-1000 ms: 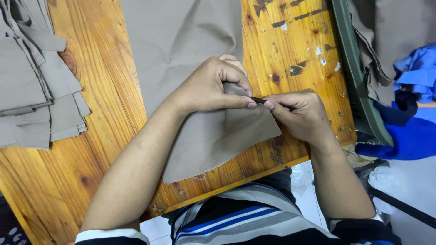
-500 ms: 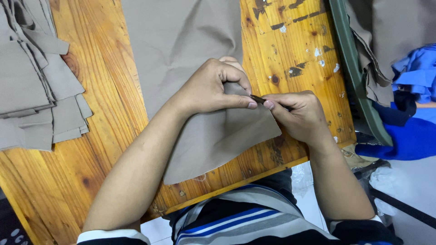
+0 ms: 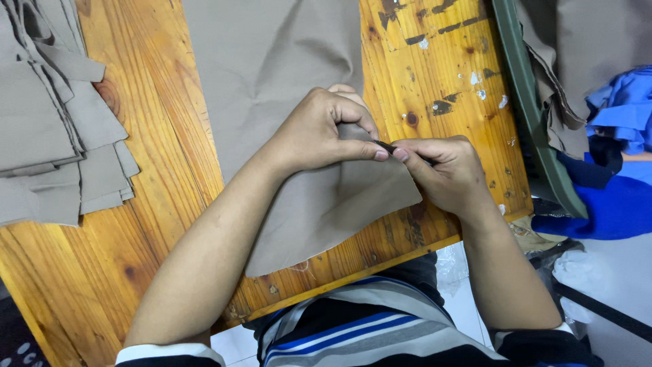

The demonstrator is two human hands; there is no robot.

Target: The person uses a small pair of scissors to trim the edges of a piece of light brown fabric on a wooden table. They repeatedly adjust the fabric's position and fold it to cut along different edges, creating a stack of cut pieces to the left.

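Note:
A large piece of taupe fabric [image 3: 285, 81] lies flat on a wooden table [image 3: 170, 170]. My left hand [image 3: 326, 129] pinches the fabric's right edge, fingers curled over a fold. My right hand [image 3: 445, 170] meets it fingertip to fingertip and grips a small dark tool [image 3: 390, 146] at that same edge. The tool is mostly hidden by my fingers, so its kind is unclear.
A stack of cut taupe fabric pieces [image 3: 54, 115] sits at the table's left. A dark green bin [image 3: 536, 122] with more taupe cloth stands to the right, beside blue cloth [image 3: 618, 156]. The table's near edge runs just in front of my striped shirt.
Both hands stay joined at the fabric edge; they have barely shifted. The fabric lies as before.

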